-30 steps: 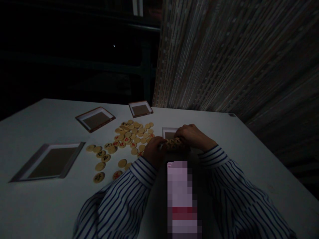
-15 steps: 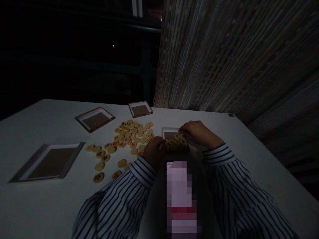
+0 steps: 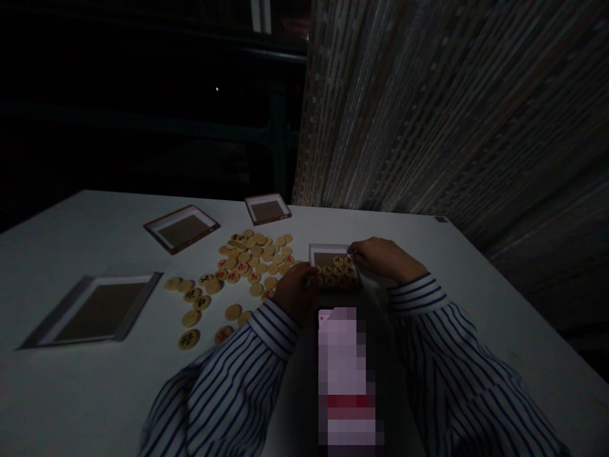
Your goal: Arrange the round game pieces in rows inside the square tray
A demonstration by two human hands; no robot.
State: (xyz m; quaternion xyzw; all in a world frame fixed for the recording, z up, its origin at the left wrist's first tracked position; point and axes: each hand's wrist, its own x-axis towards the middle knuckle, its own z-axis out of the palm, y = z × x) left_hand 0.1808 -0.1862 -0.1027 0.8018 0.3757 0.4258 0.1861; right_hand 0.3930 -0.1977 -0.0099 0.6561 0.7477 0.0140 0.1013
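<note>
Resting the left hand (image 3: 295,293) and right hand (image 3: 387,259) at a tray (image 3: 318,255) of xiangqi pieces (image 3: 335,271)

On the far left of the white table (image 3: 71,241), a large tray (image 3: 98,311) with a brown base and white border lies empty of pieces. Just right of it, a loose scatter of round wooden pieces (image 3: 193,317) marked in red and black trails toward a dense heap (image 3: 252,260). Two smaller trays sit beyond the heap, one (image 3: 181,228) up and to its left and one (image 3: 268,208) near the far table edge.

The left hand is curled, fingers bent down against the tray's near left corner, beside the pieces; whether it has hold of one cannot be told. The pieces lie flat together inside the tray, between the hands. The right hand is loosely curved at the tray's far right corner, fingertips at the pieces, with no clear grip showing. Striped sleeves (image 3: 228,374) run back from both wrists, and a pixelated block (image 3: 341,374) fills the gap between the arms. A ribbed grey wall (image 3: 428,114) rises beyond the table on the right
</note>
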